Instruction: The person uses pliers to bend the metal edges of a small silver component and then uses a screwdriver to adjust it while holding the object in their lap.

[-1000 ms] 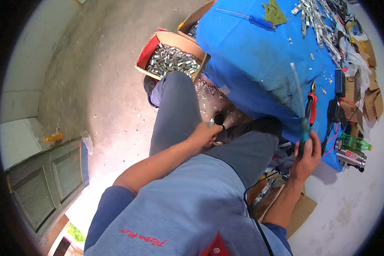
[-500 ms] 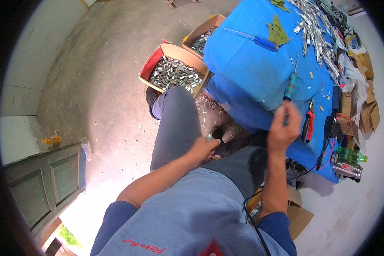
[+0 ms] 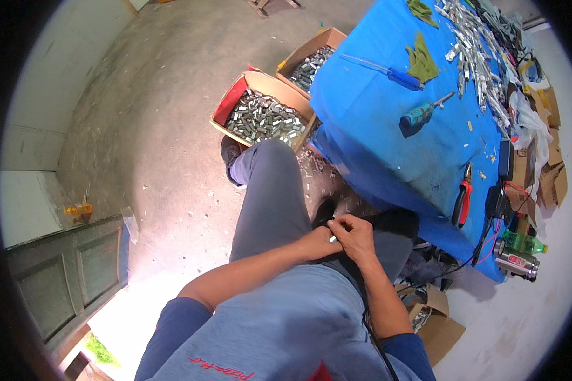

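My left hand (image 3: 319, 245) is closed over my lap around a small silvery metal piece (image 3: 332, 239), whose bright end shows between the fingers. Right against it, my right hand (image 3: 354, 236) is closed, thumb and fingertips pinched together at the left fingers. What that pinch holds is too small and too covered to make out. On the blue-covered table (image 3: 362, 127) lies a short screwdriver with a teal handle (image 3: 418, 115), its tip toward the far right. A longer blue-handled screwdriver (image 3: 403, 79) lies beyond it, next to a green cloth (image 3: 421, 58).
Red-handled pliers (image 3: 464, 198) lie at the table's right side. Many silvery strips (image 3: 480, 57) are heaped at the back. Left of the table, two cardboard boxes (image 3: 286, 89) hold small metal pieces. A green bottle (image 3: 523, 242) and a steel flask (image 3: 516, 261) are at the right.
My right hand has let go of the teal screwdriver, now lying on the table, and has come down and left to my left hand. The view has shifted slightly.
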The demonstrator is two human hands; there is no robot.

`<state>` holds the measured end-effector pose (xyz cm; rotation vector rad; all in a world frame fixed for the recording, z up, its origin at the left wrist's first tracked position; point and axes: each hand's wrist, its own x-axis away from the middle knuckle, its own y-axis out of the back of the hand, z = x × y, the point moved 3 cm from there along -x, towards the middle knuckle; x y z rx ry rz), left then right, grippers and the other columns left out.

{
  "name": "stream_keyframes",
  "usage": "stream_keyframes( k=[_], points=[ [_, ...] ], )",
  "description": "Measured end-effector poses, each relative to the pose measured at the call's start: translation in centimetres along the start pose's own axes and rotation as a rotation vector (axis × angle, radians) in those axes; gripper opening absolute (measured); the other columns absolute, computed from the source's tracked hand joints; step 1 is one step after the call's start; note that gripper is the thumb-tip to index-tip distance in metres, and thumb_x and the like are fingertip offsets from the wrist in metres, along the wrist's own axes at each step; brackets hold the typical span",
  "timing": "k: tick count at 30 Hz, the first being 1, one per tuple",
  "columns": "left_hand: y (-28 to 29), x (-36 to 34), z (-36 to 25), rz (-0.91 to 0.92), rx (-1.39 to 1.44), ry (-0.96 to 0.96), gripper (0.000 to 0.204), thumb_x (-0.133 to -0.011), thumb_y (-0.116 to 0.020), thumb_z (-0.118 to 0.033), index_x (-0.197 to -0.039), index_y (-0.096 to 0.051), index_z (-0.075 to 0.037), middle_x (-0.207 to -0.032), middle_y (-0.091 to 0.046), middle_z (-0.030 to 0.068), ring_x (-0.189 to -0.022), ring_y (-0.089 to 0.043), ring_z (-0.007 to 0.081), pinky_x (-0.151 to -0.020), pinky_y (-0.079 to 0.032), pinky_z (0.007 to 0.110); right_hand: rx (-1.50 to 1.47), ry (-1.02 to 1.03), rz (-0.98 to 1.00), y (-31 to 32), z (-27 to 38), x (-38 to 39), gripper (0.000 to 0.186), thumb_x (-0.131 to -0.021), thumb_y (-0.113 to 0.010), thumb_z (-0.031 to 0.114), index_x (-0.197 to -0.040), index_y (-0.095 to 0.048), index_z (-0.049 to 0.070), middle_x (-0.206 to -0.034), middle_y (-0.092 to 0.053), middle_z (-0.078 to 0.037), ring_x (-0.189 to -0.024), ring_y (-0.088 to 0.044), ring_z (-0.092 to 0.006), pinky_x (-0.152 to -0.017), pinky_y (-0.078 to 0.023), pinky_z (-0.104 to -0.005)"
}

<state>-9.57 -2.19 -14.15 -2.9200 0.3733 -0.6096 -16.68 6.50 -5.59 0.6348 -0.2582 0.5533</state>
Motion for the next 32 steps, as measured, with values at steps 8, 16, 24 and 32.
stream_keyframes(
  k=[8, 16, 24, 32],
  points=[
    [1.8, 1.8, -2.9, -0.034, 0.333, 0.295, 0.035, -0.092, -0.063, -0.032, -0.087, -0.064, 0.003, -0.075, -0.062, 0.0064, -0.064, -0.054, 0.0114, -0.055, -0.041, 0.028, -0.568, -0.228, -0.195, 0.7, 1.0, -4.7, 0.023, -0.092, -0.066, 0.018, -0.101, -0.067, -0.003, -0.078, -0.067, -0.006, -0.069, -0.064, -0.0136, -0.057, -0.049, -0.0244],
    [1.8, 1.9, -2.2, -0.081, 0.429, 0.318, 0.032, -0.095, -0.059, -0.032, -0.091, -0.064, 0.0, -0.069, -0.057, 0.0013, -0.059, -0.05, 0.0089, -0.052, -0.037, 0.023, -0.436, -0.045, -0.088, -1.6, 2.8, -5.9, 0.029, -0.096, -0.059, 0.015, -0.116, -0.061, -0.006, -0.097, -0.068, -0.01, -0.077, -0.066, -0.0136, -0.059, -0.052, -0.024],
    [1.9, 2.3, -3.3, -0.073, 0.3, 0.32, 0.025, -0.095, -0.055, -0.03, -0.084, -0.06, -0.008, -0.068, -0.053, -0.001, -0.053, -0.046, 0.0083, -0.043, -0.03, 0.024, -0.484, -0.194, -0.217, 1.4, -5.5, 3.4, 0.026, -0.1, -0.056, 0.022, -0.108, -0.067, 0.0, -0.077, -0.068, -0.005, -0.064, -0.061, -0.0093, -0.058, -0.051, -0.024],
    [1.8, -0.4, -0.1, -0.011, 0.145, 0.434, 0.028, -0.094, -0.059, -0.033, -0.085, -0.056, -0.007, -0.062, -0.049, 0.001, -0.045, -0.041, 0.0102, -0.04, -0.028, 0.026, -0.179, 0.057, -1.124, 18.8, -7.7, 13.0, 0.014, -0.097, -0.06, 0.014, -0.098, -0.071, 0.005, -0.072, -0.066, -0.004, -0.067, -0.062, -0.0101, -0.062, -0.051, -0.0273]
  ],
)
